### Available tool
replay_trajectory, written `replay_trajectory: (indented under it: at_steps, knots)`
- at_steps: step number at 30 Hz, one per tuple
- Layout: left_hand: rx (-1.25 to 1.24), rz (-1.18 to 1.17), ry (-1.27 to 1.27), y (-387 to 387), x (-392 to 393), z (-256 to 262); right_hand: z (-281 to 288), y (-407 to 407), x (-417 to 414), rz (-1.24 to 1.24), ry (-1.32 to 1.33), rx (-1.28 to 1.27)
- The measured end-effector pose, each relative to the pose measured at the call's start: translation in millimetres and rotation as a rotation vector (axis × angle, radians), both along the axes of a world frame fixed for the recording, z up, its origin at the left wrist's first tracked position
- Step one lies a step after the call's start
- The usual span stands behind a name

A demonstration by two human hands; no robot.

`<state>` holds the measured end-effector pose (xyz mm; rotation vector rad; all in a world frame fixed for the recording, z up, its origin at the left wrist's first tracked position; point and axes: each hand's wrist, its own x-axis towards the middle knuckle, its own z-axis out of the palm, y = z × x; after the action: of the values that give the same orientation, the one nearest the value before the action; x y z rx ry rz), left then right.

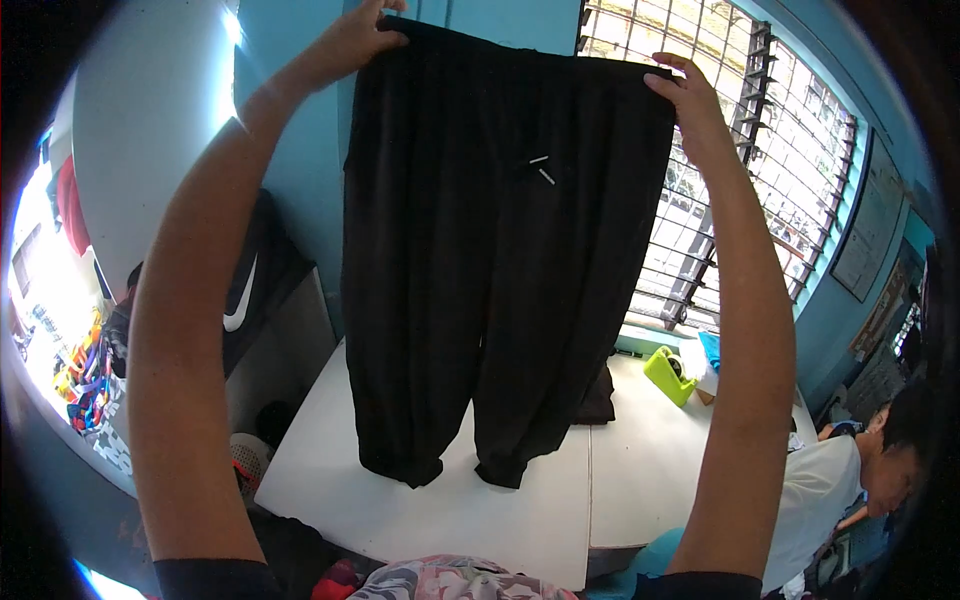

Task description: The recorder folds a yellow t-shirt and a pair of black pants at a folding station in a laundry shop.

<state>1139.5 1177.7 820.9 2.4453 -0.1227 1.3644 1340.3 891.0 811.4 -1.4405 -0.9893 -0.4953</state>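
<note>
A pair of black trousers hangs upright in front of me, its waistband stretched between my raised hands. My left hand pinches the waistband's left corner between thumb and fingers. At the right corner, my right hand grips the same waistband. Two short pale drawstring tips show near the upper middle of the cloth. Both cuffed legs hang down over a white table. Behind the right leg, a folded dark cloth lies on the table, partly hidden by the trousers.
A lime-green tape dispenser stands on the table near the barred louvre window. A person in a white shirt is at the right. Patterned fabric lies at the near edge. A black bag with a Nike mark is at the left.
</note>
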Motion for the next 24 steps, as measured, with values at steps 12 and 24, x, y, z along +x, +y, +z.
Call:
replay_trajectory:
  at_steps: [12, 24]
  knots:
    - [-0.482, -0.918, -0.211, -44.6, -24.1, 6.8, 27.6, 16.8, -77.8, 0.588, -0.203, 0.125]
    - [-0.360, -1.166, 0.204, -82.9, 47.9, -5.3, 16.4, 57.0, -15.1, 0.518, 0.028, 0.126]
